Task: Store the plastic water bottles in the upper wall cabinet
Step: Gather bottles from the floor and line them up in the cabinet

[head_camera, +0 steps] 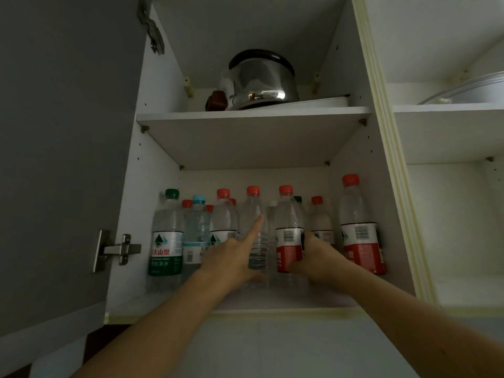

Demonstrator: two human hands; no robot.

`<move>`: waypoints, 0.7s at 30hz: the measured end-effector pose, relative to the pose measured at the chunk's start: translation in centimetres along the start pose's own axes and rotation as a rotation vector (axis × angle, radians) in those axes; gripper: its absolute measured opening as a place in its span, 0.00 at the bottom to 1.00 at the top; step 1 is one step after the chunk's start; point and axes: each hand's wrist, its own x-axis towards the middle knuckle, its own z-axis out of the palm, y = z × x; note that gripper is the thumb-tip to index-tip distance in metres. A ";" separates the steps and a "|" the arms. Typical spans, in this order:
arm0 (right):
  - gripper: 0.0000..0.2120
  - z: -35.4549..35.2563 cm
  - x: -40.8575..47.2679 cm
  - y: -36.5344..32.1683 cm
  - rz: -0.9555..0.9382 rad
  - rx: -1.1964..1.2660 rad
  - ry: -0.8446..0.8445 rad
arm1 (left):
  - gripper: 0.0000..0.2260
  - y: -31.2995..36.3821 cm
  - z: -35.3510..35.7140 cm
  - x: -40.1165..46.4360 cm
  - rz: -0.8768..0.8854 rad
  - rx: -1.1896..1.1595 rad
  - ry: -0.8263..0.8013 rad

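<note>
Both hands (234,257) (317,257) touch 2 bottles (257,241) (289,241) inside cabinet (253,137).

Green-label bottle (165,236): "山泉", "纯净水". Red-label bottle (288,236): "泉".

Clear, ribbed plastic bottle (256,241) under the left fingers (256,225); beside the right fingers (309,237), a glossy red paper-like label (287,255). Matt white cabinet shelf (253,137), polished metal kettle (259,80), brushed metal hinge (117,249).

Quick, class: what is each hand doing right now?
Left hand: open, index finger stretched along the unlabelled bottle.
Right hand: grips the red-labelled bottle.
</note>
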 end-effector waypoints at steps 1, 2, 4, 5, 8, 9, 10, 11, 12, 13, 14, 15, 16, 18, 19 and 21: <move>0.33 0.1 0.3 -0.1 0.003 -0.001 -0.009 | 0.60 0.1 0.1 0.0 -0.012 0.029 0.006; 0.34 0.2 0.5 -0.1 0.007 -0.002 -0.016 | 0.59 0.3 0.1 0.1 -0.021 0.056 0.014; 0.35 0.4 1.0 -0.2 0.012 0.002 -0.029 | 0.59 0.5 0.3 0.2 -0.033 0.095 0.029; 0.34 0.5 1.2 -0.1 0.012 -0.001 -0.034 | 0.58 0.6 0.4 0.3 -0.039 0.107 0.034; 0.33 0.8 1.7 0.0 0.008 -0.007 -0.039 | 0.57 0.7 0.7 0.5 -0.056 0.118 0.035; 0.32 0.9 1.8 -0.1 0.003 -0.009 -0.037 | 0.57 0.7 0.8 0.5 -0.059 0.128 0.037; 0.32 1.0 1.9 -0.1 -0.002 -0.016 -0.032 | 0.57 0.7 1.0 0.5 -0.060 0.141 0.043; 0.31 1.2 2.0 -0.2 -0.003 -0.023 -0.025 | 0.57 0.6 1.1 0.5 -0.062 0.154 0.053; 0.31 1.3 2.1 -0.2 -0.002 -0.029 -0.018 | 0.57 0.6 1.3 0.4 -0.063 0.163 0.066; 0.31 1.5 2.2 -0.2 0.001 -0.032 -0.012 | 0.56 0.5 1.4 0.4 -0.064 0.164 0.082; 0.31 1.6 2.3 -0.2 0.003 -0.033 -0.009 | 0.56 0.5 1.6 0.3 -0.064 0.161 0.095; 0.31 1.7 2.3 -0.3 0.003 -0.031 -0.007 | 0.56 0.4 1.6 0.3 -0.062 0.156 0.101; 0.31 1.8 2.4 -0.4 -0.003 -0.030 -0.010 | 0.56 0.4 1.7 0.3 -0.059 0.151 0.103; 0.31 2.0 2.6 -0.5 -0.013 -0.029 -0.023 | 0.56 0.3 1.7 0.3 -0.058 0.135 0.096; 0.30 2.0 2.7 -0.5 -0.010 -0.025 -0.027 | 0.56 0.3 1.7 0.3 -0.063 0.129 0.093; 0.30 2.2 2.8 -0.5 0.000 -0.019 -0.017 | 0.56 0.3 1.7 0.3 -0.071 0.113 0.088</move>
